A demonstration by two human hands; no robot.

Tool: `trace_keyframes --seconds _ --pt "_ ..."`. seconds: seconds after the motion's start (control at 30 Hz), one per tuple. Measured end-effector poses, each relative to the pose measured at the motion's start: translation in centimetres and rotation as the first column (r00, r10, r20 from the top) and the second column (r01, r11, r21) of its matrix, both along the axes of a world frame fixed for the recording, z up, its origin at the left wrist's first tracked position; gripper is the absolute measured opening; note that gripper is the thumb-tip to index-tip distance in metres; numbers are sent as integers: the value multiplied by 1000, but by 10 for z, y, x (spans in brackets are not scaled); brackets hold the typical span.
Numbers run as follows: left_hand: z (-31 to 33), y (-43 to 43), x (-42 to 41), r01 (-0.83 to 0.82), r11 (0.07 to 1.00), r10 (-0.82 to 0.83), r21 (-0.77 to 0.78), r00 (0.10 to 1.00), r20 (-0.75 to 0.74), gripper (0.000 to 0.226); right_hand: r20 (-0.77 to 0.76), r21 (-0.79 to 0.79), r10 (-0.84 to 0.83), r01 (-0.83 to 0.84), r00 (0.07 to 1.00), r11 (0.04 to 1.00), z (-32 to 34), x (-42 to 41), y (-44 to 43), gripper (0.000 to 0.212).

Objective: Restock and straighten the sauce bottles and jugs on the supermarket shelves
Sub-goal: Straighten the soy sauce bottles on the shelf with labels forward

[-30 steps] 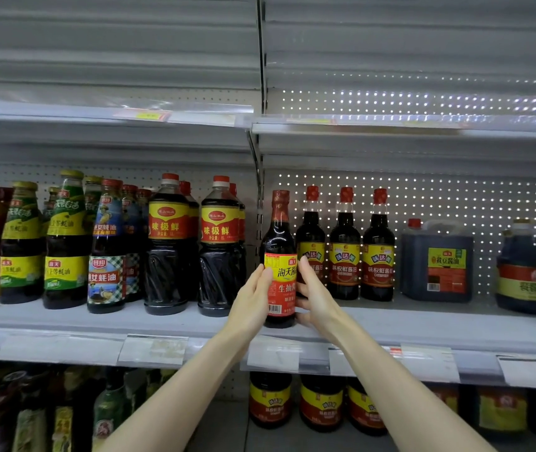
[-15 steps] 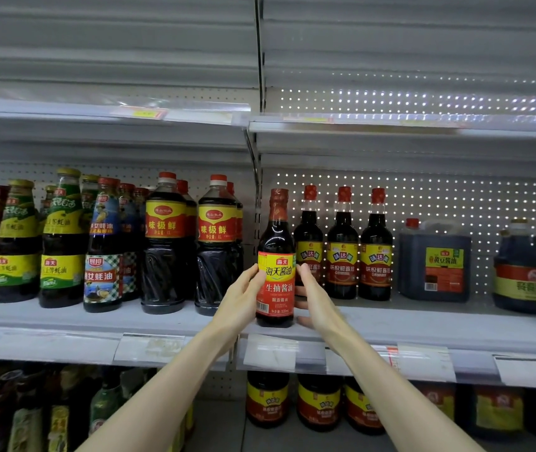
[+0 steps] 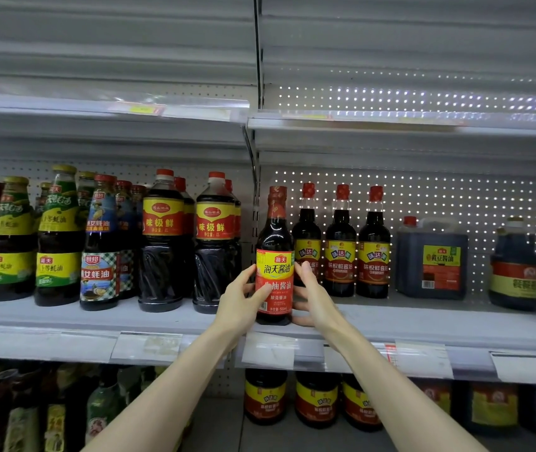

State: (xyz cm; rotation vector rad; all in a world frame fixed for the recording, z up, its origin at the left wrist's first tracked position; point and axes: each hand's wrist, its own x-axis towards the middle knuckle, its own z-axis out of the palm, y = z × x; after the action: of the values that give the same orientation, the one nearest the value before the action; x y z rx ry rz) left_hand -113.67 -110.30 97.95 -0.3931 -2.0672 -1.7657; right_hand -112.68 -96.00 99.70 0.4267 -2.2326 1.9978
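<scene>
A dark soy sauce bottle (image 3: 274, 243) with a red cap and a red-and-yellow label stands upright at the front of the middle shelf (image 3: 423, 324), its label facing me. My left hand (image 3: 239, 305) grips its left side, thumb across the label. My right hand (image 3: 312, 295) holds its right side with fingers curled round the label. Three matching smaller sauce bottles (image 3: 341, 243) stand in a row just behind and to the right.
Two large red-capped bottles (image 3: 188, 243) and several oyster sauce bottles (image 3: 57, 236) fill the shelf to the left. A dark square jug (image 3: 432, 259) and round jugs (image 3: 514, 265) stand at the right. The upper shelf edge (image 3: 390, 120) overhangs. More bottles (image 3: 317, 399) sit on the lower shelf.
The bottle has been turned so its label faces front, and both hands have closed tighter on its sides. It has stayed at the shelf front.
</scene>
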Motion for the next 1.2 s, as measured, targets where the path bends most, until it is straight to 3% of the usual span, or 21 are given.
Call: trace_keyframes --seconds 1.2 --pt "0 3 0 -128 989 122 -70 988 -90 49 -7 6 -53 53 999 999 -1 -4 -2 53"
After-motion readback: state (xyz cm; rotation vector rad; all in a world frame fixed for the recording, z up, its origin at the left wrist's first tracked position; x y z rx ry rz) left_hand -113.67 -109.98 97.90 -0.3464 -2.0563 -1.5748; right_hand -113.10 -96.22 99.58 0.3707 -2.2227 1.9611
